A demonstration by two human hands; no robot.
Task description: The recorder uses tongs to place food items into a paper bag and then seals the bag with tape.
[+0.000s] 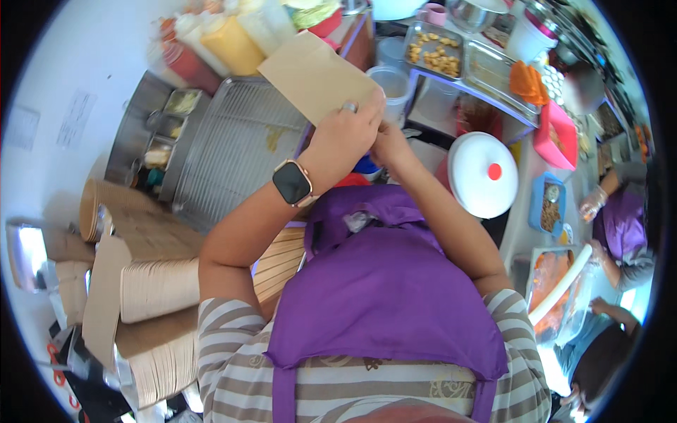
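My left hand, with a ring and a wristwatch, grips the near end of a flat piece of brown kraft paper or card. The piece slants away to the upper left, over the corner of a metal tray with a wire rack. My right hand meets the left hand's fingertips just below the paper's near corner. Its fingers are bent and partly hidden, so whether they pinch anything cannot be told. Close beyond both hands stands a clear plastic tub.
Squeeze bottles stand behind the rack. Stacked paper food trays are at left. A white-lidded pot stands right of my forearm. Metal trays sit on a shelf. Co-workers with gloved hands work at the right counter.
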